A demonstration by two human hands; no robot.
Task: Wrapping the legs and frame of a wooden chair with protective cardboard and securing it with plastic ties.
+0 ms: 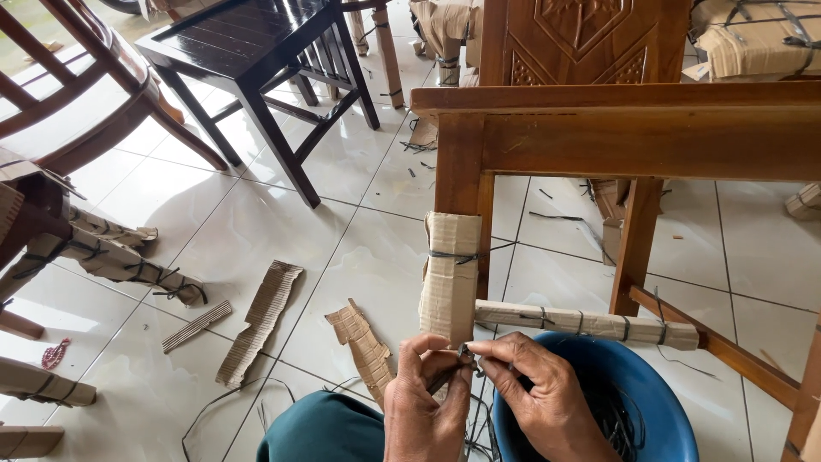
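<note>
Big brown wooden chair frame (624,128) fills the top right, front leg wrapped in a corrugated cardboard sleeve (451,278) held by a dark plastic strap (453,255). The lower rung's cardboard wrap (590,323) is strapped in several spots too. Dark stool (256,60) stands well apart, top left, w/ other wrapped legs at the left edge.

Blue plastic tub (637,402) sits just right of the leg, low down, w/ dark strap offcuts inside. Torn cardboard strips (261,321) lie on the white tile floor (342,248), one beside the person's green-clad knee (321,432).

Both hands meet right under the sleeve's bottom edge. Left hand (425,402) pinched narrow on a thin dark strap end (463,352); right hand (539,393) pinched on the same bit from the other side, fingertips nearly touching. Can't tell if there's a small tool in there or only strap.

Risks, imo: the strap is thin and taut-looking, so a slip could snap it back on the fingers. Pulling hard could drag the sleeve down the leg or tear the cardboard. Loose strap ends and scraps on glossy tile = slip hazard. Tub is close to the right elbow, easy to knock.
</note>
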